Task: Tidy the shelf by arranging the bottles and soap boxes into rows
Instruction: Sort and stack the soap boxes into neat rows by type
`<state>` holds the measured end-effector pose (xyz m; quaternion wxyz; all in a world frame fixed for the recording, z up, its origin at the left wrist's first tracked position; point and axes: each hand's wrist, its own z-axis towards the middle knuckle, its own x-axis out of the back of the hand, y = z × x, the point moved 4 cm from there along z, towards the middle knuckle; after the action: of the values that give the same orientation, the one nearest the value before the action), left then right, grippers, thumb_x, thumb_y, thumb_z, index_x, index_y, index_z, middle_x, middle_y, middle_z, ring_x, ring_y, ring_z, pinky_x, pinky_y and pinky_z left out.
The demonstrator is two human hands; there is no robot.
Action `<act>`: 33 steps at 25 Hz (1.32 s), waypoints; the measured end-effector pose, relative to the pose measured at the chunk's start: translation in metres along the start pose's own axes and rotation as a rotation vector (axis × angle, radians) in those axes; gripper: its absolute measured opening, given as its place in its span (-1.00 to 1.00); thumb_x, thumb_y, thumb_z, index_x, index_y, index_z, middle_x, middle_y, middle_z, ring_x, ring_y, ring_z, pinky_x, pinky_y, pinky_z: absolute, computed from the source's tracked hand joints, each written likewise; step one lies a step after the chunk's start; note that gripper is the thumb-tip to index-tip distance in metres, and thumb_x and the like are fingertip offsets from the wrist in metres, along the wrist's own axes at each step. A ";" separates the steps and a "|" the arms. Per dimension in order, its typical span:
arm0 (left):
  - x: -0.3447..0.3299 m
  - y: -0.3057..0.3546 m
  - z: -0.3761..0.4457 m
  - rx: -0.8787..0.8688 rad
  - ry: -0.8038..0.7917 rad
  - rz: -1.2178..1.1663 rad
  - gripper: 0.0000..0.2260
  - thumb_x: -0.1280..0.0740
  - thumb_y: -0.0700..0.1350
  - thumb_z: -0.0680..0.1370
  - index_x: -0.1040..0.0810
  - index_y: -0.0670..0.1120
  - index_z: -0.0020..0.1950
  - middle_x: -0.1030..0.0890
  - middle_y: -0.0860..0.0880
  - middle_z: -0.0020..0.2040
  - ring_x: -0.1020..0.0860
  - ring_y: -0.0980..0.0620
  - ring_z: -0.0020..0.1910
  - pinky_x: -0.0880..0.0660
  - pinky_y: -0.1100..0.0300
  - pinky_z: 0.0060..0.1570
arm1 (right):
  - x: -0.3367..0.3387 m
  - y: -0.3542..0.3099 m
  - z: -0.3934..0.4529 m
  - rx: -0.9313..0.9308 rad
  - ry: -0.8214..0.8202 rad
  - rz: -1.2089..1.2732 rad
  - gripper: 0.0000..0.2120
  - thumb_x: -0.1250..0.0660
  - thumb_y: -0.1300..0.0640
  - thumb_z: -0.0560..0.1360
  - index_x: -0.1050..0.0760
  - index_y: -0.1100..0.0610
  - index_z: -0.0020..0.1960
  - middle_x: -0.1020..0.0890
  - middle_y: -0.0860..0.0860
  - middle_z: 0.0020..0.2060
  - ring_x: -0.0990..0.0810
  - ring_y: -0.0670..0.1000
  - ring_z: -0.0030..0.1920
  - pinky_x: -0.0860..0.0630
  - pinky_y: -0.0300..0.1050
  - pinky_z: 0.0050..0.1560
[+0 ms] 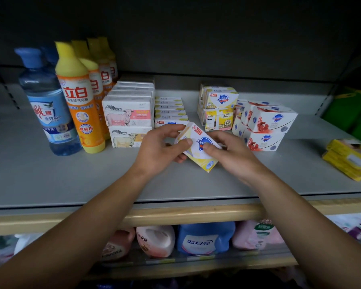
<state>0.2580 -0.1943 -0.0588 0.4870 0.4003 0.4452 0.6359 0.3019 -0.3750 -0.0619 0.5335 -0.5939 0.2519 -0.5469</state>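
Both hands on one white-and-yellow cardboard soap box with a blue shield logo, held tilted just above the grey metal shelf, front centre. Left hand grips its left end, thumb on top face, fingers curled underneath. Right hand holds the right side, thumb pressing the logo face, fingers behind.

Directly behind the box: row of matching yellow-white soap boxes running front to back. Left of that: white sheep-print soap boxes, stacked two high, in a row going back. Further left: orange dish-soap bottles with yellow caps lined front to back, then a clear blue bottle with a blue cap with another behind it.

Right of the hands: stack of yellow shield-logo soap boxes, loosely piled, then white boxes with red pomegranate print, stacked crooked. Far right edge: yellow flat packs, blurred.

Lower shelf: pink and blue detergent jugs.
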 end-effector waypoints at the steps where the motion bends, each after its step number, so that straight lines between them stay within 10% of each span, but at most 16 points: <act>1: 0.007 0.008 0.004 -0.054 0.013 0.140 -0.75 -0.45 -0.06 0.50 -0.59 -0.06 0.16 -0.65 -0.08 0.00 -0.65 -0.01 -0.35 -0.62 0.14 -0.26 | 0.003 -0.004 0.005 0.019 0.033 -0.103 -0.74 -0.39 0.13 0.53 -0.56 0.08 0.21 -0.66 -0.02 0.06 -0.66 -0.01 0.03 -0.62 -0.06 0.03; 6: 0.063 0.048 0.019 -0.539 0.250 0.952 -0.57 -0.25 0.16 0.52 -0.59 -0.09 0.23 -0.63 -0.07 0.15 -0.58 -0.03 0.08 -0.50 0.08 0.09 | -0.006 -0.015 0.036 0.165 0.147 -0.518 -0.59 -0.44 0.06 0.47 -0.51 0.05 0.30 -0.52 -0.02 0.17 -0.50 -0.03 0.17 -0.34 -0.27 0.09; 10: 0.087 0.028 0.044 -0.402 0.175 1.325 -0.45 -0.22 0.22 0.55 -0.42 -0.07 0.43 -0.45 -0.11 0.41 -0.32 -0.17 0.44 -0.21 -0.16 0.40 | -0.038 -0.014 0.062 0.276 0.111 -0.623 -0.56 -0.42 0.09 0.49 -0.49 0.11 0.35 -0.47 0.03 0.17 -0.43 0.04 0.24 -0.23 -0.32 0.14; 17: 0.091 0.004 0.051 -0.387 0.250 1.235 -0.41 -0.01 0.30 0.54 -0.38 0.00 0.43 -0.40 -0.04 0.41 -0.27 -0.10 0.43 -0.14 -0.22 0.40 | -0.070 0.000 0.090 0.381 0.190 -0.733 -0.59 -0.40 0.06 0.51 -0.52 0.04 0.35 -0.47 0.04 0.26 -0.37 0.14 0.28 -0.26 -0.14 0.31; 33: 0.086 0.019 0.053 -0.331 0.271 1.297 -0.49 -0.22 0.22 0.54 -0.40 -0.02 0.42 -0.43 -0.05 0.40 -0.31 -0.11 0.42 -0.09 -0.23 0.44 | -0.038 0.002 0.070 0.301 0.082 -0.672 -0.49 -0.35 -0.05 0.50 -0.38 0.01 0.42 -0.39 -0.06 0.35 -0.34 0.01 0.38 -0.21 -0.25 0.29</act>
<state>0.2857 -0.1038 -0.0191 0.0023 0.4235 0.0694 0.9032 0.3564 -0.3166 -0.0667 0.3953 -0.5360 -0.0194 -0.7457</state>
